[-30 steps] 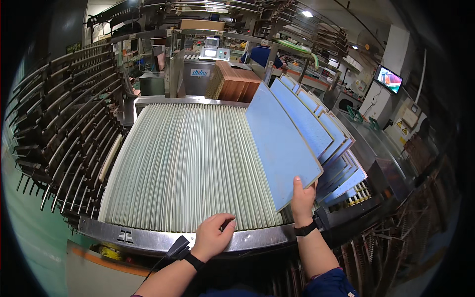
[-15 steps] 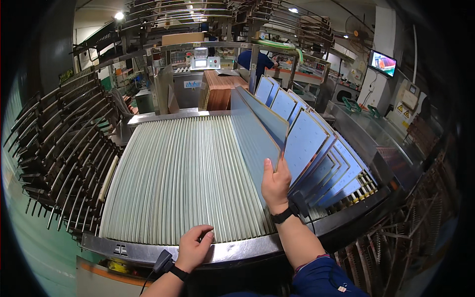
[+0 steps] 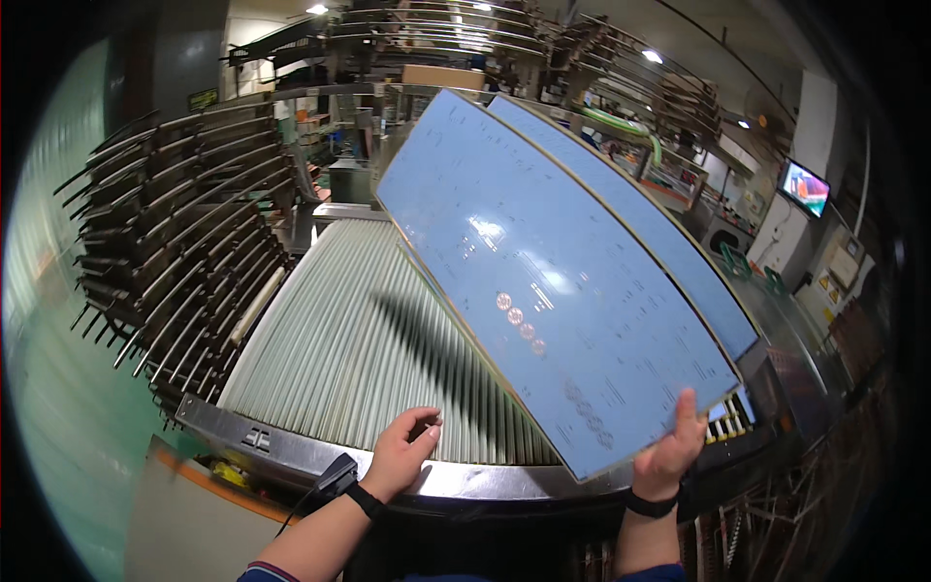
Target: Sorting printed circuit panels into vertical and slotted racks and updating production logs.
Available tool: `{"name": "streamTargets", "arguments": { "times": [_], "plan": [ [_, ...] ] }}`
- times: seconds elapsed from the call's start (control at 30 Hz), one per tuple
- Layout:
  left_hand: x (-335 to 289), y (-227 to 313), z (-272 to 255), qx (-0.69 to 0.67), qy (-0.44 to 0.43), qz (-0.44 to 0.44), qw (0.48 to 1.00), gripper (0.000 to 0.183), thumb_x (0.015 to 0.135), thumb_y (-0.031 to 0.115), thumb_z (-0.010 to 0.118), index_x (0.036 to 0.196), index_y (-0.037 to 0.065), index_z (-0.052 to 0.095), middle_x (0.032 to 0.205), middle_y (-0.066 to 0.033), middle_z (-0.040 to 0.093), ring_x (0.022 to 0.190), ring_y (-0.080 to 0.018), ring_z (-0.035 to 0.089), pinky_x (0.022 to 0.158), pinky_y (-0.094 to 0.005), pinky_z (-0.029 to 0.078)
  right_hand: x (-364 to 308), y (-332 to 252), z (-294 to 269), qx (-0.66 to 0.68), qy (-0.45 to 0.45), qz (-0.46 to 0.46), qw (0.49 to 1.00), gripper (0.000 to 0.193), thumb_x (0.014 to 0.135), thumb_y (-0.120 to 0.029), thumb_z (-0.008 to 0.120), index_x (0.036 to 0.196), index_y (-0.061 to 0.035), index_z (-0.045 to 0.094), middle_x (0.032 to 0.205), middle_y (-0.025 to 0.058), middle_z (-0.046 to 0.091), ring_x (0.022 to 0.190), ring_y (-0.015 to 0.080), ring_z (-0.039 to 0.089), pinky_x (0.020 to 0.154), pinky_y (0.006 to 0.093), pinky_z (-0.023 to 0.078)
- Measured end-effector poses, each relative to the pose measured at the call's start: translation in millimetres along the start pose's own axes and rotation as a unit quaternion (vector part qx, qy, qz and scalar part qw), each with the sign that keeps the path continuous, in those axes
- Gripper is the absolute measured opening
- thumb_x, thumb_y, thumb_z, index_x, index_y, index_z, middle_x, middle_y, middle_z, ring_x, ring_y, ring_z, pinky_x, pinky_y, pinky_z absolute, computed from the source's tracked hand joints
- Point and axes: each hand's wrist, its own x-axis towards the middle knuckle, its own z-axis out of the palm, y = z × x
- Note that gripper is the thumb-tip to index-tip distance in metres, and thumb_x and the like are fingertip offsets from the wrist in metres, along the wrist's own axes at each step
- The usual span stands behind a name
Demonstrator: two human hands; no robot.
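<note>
Blue board now faces you, vs near edge-on a moment ago; leans over R side of rollers, blocking view of stuff behind. Your R hand grips its lower R corner, thumb on front. 2nd board behind, can't tell if gripped too. Your L hand loosely curled, nothing seen in it, nr steel rail. Metal rack far L.

A ceiling lamp glows upper right; glare whitens the blue panel mid-frame; shadow crosses the pale rollers; the fisheye rim falls black.
</note>
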Motion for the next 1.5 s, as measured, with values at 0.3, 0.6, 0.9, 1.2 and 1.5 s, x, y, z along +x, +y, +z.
{"name": "streamTargets", "arguments": {
  "times": [0.3, 0.6, 0.9, 1.2, 1.5],
  "plan": [
    [-2, 83, 15, -0.398, -0.018, 0.081, 0.914, 0.045, 0.096, 0.035, 0.055, 0.132, 0.008, 0.052, 0.130, -0.0067, 0.058, 0.122, -0.0214, 0.053, 0.105, -0.0425, 0.040, -9, -15, -9, 0.149, -0.068, 0.083, 0.983, 0.051, 0.099, -0.027, 0.055, 0.140, 0.0011, 0.041, 0.134, 0.0124, 0.054, 0.121, 0.0273, 0.053, 0.103, 0.0439, 0.043],
    [-81, 142, -15, -0.464, 0.270, 0.215, 0.816, 0.049, 0.099, 0.034, 0.048, 0.138, 0.005, 0.045, 0.137, -0.0104, 0.054, 0.125, -0.0303, 0.051, 0.107, -0.0475, 0.039, -39, 43, 43, 0.065, -0.245, 0.158, 0.954, 0.055, 0.098, -0.034, 0.054, 0.135, 0.0045, 0.042, 0.128, 0.0162, 0.055, 0.114, 0.0259, 0.056, 0.094, 0.0412, 0.047],
    [-293, 96, -60, -0.376, 0.563, 0.208, 0.706, 0.043, 0.100, 0.030, 0.045, 0.132, 0.001, 0.050, 0.131, -0.0103, 0.058, 0.120, -0.0277, 0.055, 0.104, -0.0425, 0.042, -166, 71, 112, 0.079, -0.409, 0.439, 0.796, 0.050, 0.095, -0.010, 0.057, 0.139, 0.0024, 0.039, 0.128, 0.0146, 0.056, 0.115, 0.0252, 0.055, 0.102, 0.0399, 0.043],
    [-524, 26, -118, -0.237, 0.692, 0.057, 0.680, 0.038, 0.102, 0.031, 0.047, 0.129, 0.006, 0.054, 0.126, -0.0077, 0.061, 0.113, -0.0201, 0.057, 0.100, -0.0359, 0.043, -369, 82, 181, 0.113, -0.484, 0.583, 0.642, 0.046, 0.098, -0.022, 0.054, 0.136, 0.0026, 0.044, 0.128, 0.0151, 0.058, 0.114, 0.0271, 0.057, 0.098, 0.0405, 0.046],
    [-847, 36, -157, -0.112, 0.845, 0.048, 0.520, 0.025, 0.099, 0.026, 0.057, 0.118, 0.011, 0.060, 0.096, 0.0002, 0.064, 0.084, -0.0082, 0.057, 0.074, -0.0233, 0.045, -527, 46, 193, -0.030, -0.461, 0.673, 0.578, 0.055, 0.103, -0.036, 0.044, 0.144, -0.0002, 0.037, 0.141, 0.0144, 0.050, 0.125, 0.0318, 0.051, 0.107, 0.0438, 0.041]
  ]
}}
